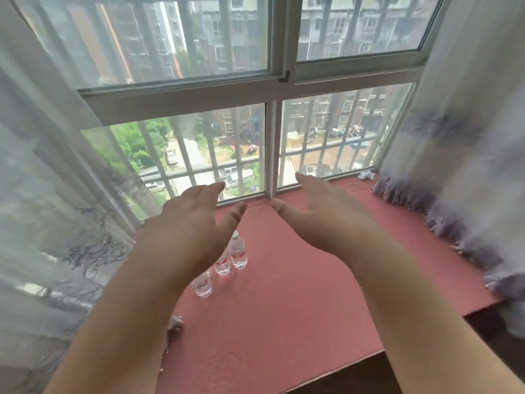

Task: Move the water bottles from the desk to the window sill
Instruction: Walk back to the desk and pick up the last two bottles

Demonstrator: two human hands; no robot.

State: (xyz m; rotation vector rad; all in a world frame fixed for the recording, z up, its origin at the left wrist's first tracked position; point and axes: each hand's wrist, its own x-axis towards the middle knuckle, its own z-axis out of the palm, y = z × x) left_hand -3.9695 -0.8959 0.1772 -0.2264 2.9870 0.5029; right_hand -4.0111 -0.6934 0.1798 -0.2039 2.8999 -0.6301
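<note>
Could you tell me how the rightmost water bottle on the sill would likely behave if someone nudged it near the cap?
The rightmost water bottle stands upright, tall and narrow on the red window sill, so a high push would probably tip it. It looks like clear thin plastic, so likely smooth and slightly squashy. Once down, its round body would probably roll.

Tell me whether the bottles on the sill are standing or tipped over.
Standing. All three water bottles sit upright on their bases in a row on the red window sill, caps up; neither hand touches them.
</note>
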